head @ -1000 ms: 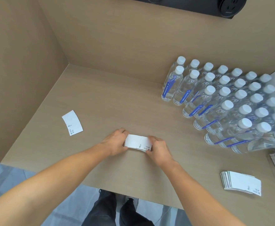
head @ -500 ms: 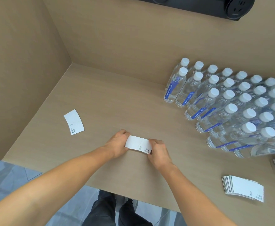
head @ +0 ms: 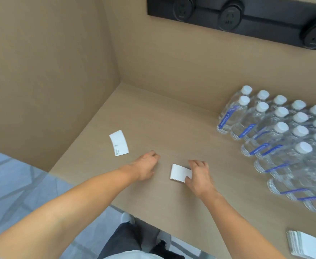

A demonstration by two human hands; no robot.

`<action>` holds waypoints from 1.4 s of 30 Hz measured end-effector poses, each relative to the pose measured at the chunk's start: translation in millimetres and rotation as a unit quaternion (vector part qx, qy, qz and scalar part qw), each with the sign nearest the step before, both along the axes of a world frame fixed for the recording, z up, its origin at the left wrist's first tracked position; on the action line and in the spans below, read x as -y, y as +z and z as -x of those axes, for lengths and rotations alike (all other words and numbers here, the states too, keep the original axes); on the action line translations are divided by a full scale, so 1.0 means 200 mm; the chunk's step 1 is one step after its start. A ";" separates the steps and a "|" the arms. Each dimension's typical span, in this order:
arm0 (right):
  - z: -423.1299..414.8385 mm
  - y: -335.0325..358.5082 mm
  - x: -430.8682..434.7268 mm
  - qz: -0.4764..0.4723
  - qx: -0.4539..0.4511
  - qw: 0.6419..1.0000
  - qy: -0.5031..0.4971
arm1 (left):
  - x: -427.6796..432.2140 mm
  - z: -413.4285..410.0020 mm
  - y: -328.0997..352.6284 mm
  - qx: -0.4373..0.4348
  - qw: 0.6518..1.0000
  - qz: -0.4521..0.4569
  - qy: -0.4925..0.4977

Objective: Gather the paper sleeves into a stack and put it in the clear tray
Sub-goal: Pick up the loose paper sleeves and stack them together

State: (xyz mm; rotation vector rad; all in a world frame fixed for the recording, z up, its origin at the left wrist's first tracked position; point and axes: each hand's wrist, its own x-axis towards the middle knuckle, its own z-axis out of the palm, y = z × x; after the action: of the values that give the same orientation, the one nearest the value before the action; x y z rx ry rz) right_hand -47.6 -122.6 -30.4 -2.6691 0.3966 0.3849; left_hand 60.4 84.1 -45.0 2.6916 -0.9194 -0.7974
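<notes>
Head view looks down on both bare forearms reaching over the near edge of a tan wood-grain bench point(head: 172, 116). The right hand point(head: 198, 176) is bent at the wrist, thumb and fingers pinched on the right end of a small stack of white paper sleeves point(head: 179, 172) that lies flat on the bench, its left end free. The left hand point(head: 146, 165) rests just left of that stack, apart from it, fingers loosely curled and holding nothing, knuckles toward the back wall. A single paper sleeve point(head: 119, 142), a slightly curved white strip with small print at its near end, lies flat farther left, beyond the left hand and near the side wall point(head: 41, 71). Bare bench surface stretches between this sleeve, the hands and the back wall. On the right, rows of clear plastic water bottles point(head: 284, 135) with white caps and blue label strips crowd the bench toward its right side. A thicker fanned stack of sleeves point(head: 306, 245) sits at the lower right corner, well apart from both hands. A black outlet strip point(head: 247, 17) with round sockets is mounted on the back wall.
</notes>
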 end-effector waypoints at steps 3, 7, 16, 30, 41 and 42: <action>-0.10 0.04 -0.13 0.001 0.013 1.000 0.015 | -0.14 -0.09 0.07 0.020 1.000 -0.012 0.009; -0.24 0.07 -0.35 -0.011 0.023 0.999 0.041 | -0.34 -0.25 0.10 0.034 0.998 -0.043 0.001; -0.53 0.08 -0.82 -0.020 -0.015 1.000 -0.003 | -0.67 -0.70 0.12 0.040 0.995 -0.060 -0.075; -0.70 -0.08 -1.29 -0.044 -0.059 0.984 -0.160 | -0.79 -0.93 -0.03 0.024 0.976 -0.061 -0.208; -0.72 -0.20 -1.35 -0.050 -0.026 0.978 -0.200 | -0.77 -0.88 -0.07 0.032 0.983 -0.048 -0.176; -0.71 -0.19 -1.34 -0.057 -0.021 0.978 -0.200 | -0.78 -0.88 -0.07 0.037 0.981 -0.057 -0.184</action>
State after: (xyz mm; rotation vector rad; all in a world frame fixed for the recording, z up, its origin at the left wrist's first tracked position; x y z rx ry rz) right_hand 94.1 145.7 -69.1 -2.3956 0.8776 0.3281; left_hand 236.2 240.3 -58.2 2.6991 -1.4615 -0.8451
